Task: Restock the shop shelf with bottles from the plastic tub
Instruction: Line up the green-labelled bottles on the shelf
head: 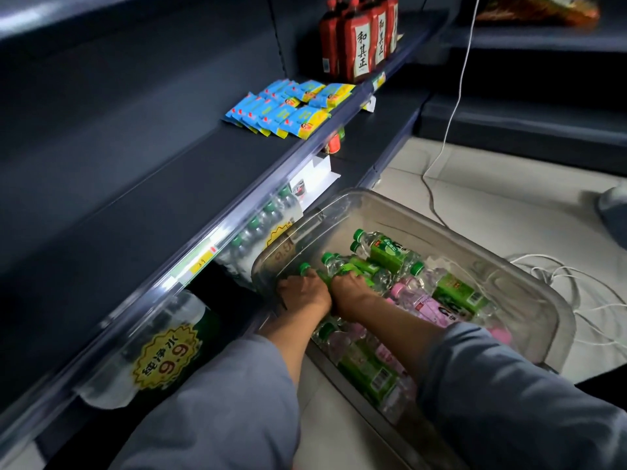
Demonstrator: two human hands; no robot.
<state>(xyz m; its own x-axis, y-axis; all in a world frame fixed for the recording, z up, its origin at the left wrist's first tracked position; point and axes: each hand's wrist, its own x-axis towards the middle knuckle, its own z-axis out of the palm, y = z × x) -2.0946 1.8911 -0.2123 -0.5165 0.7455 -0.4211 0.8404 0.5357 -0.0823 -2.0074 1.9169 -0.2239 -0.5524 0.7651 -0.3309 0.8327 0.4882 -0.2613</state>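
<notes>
A clear plastic tub stands on the floor beside the dark shop shelf. It holds several green-labelled bottles and pink-labelled bottles lying on their sides. Both my hands are inside the tub at its near-left corner. My left hand grips a green-capped bottle whose cap pokes out past the fingers. My right hand grips another green-capped bottle right beside it. The fingers of both hands are mostly hidden under the bottles.
Blue and yellow snack packets and red bottles sit on the middle shelf. Shrink-wrapped water packs with yellow 9.9 price stickers fill the bottom shelf. White cables trail over the tiled floor right of the tub.
</notes>
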